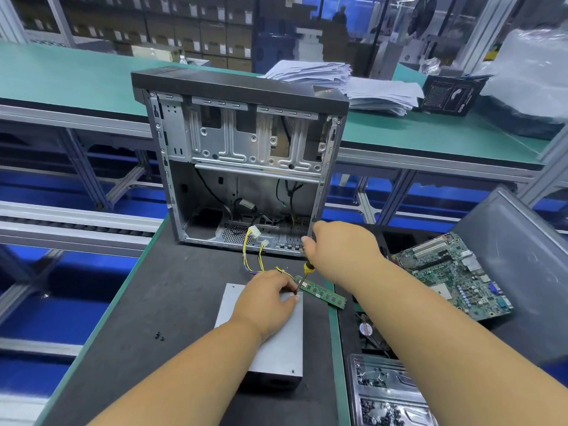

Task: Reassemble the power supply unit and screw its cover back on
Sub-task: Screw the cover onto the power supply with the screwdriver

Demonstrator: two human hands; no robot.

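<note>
The grey metal power supply unit (279, 342) lies flat on the dark mat in front of me, cover side up. Its yellow and black cables (255, 256) run from its far end toward the open case. My left hand (267, 299) rests on the cover's far right corner, fingers by the screw spot. My right hand (335, 250) grips the handle of a yellow-and-black screwdriver (302, 279). The screwdriver stands nearly upright, its tip down at the cover's far right corner beside my left fingers. A few small black screws (159, 336) lie on the mat to the left.
An open, empty computer case (242, 161) stands upright just behind the unit. A green RAM stick (322, 292) lies to the right of the unit. A motherboard (455, 275), a grey side panel (522, 256), a small fan (367, 329) and a clear parts tray (387, 392) are on the right.
</note>
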